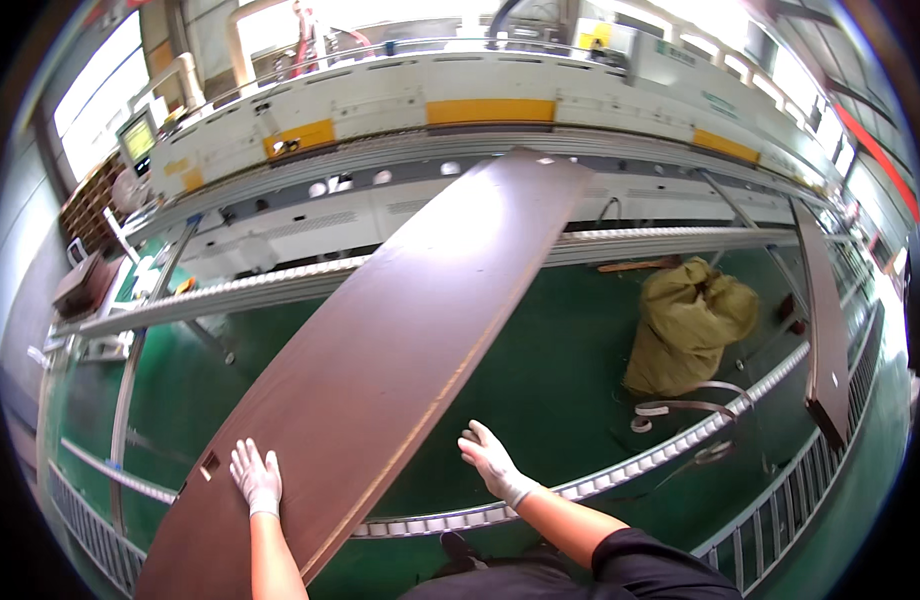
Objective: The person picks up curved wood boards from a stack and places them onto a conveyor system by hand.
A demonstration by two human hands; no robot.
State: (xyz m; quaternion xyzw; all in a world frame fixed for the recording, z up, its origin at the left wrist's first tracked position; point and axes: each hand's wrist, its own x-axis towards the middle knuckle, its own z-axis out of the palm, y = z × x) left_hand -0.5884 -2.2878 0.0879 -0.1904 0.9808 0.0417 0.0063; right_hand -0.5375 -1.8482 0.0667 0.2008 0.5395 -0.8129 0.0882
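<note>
A long dark brown wooden panel (400,350) lies slantwise across the scene, its near end at the lower left and its far end reaching up toward the long white and yellow machine (480,100) that runs across the far side. The panel rests over two roller rails: a far roller rail (270,285) that crosses from left to right, and a near roller rail (620,470) that curves along the near right. A small rectangular notch (209,465) is cut into the panel near its left edge, close to the near end.

The left hand (257,478), in a white glove, lies flat on the panel's top face just right of the notch, its grip spread with fingers splayed and pressed on the wood, closing on nothing. The right hand (492,461), also gloved in white, hovers just right of the panel's right edge, above the green floor (540,370); its grip is open and loosely curled, holding nothing, and whether it touches the edge cannot be told.

On the floor to the right sits a bulging olive-yellow sack (688,325), with loops of pale strap (680,408) beside it. A second dark panel (825,320) lies farther right along the rails.
</note>
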